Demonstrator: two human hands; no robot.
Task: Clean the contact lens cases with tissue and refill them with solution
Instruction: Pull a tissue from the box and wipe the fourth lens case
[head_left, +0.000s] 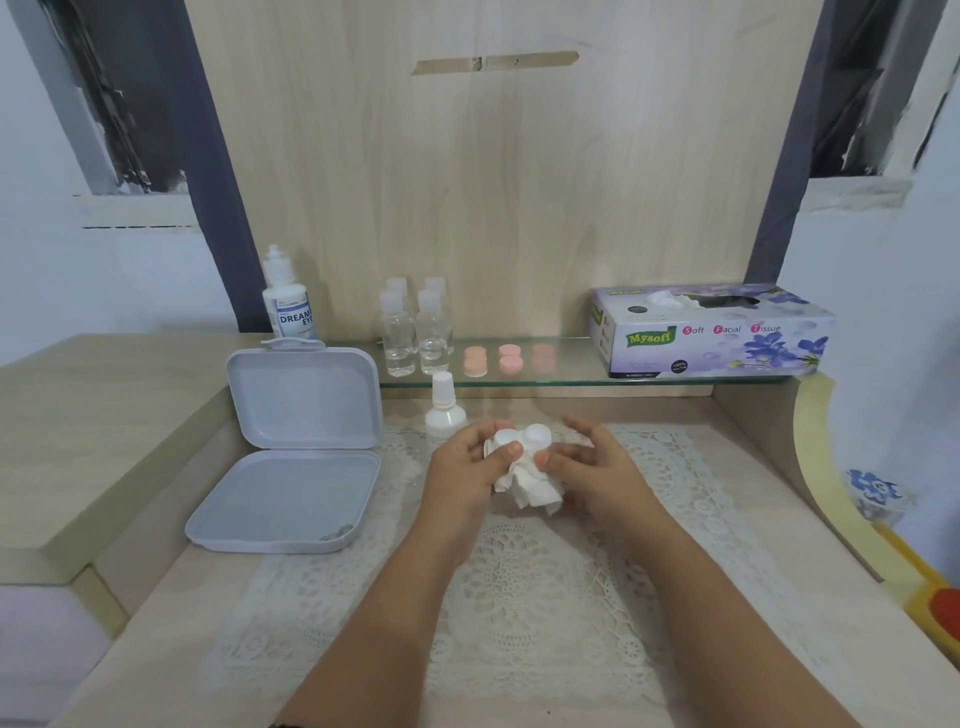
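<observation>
Holding a white contact lens case (521, 436) above the middle of the desk (737, 483), the left hand (464, 470) curls around its left end, thumb pressed on the near side of the left cap. The right hand (592, 470) pinches a crumpled white tissue (527, 491) against the case's right end with thumb and forefinger, its other fingers spread loosely. The tissue hangs below the case between both hands, over a white lace mat (524, 582) that covers the centre of the desk.

Just behind the left hand stands a small white dropper bottle (444, 408), upright and capped. Towards the left edge of the desk lies an open pale grey box (291, 457), its lid propped upright at the back.

A glass shelf (561, 382) runs along the back edge. On it, from left to right: four clear small bottles (415, 332) grouped together, then three pairs of pinkish lens cases (509, 358), then a purple flowered tissue box (711, 332) at the right end, a tissue poking out of its top. At the back left corner, behind the grey box, stands a white solution bottle (288, 299) with a blue label, upright.
</observation>
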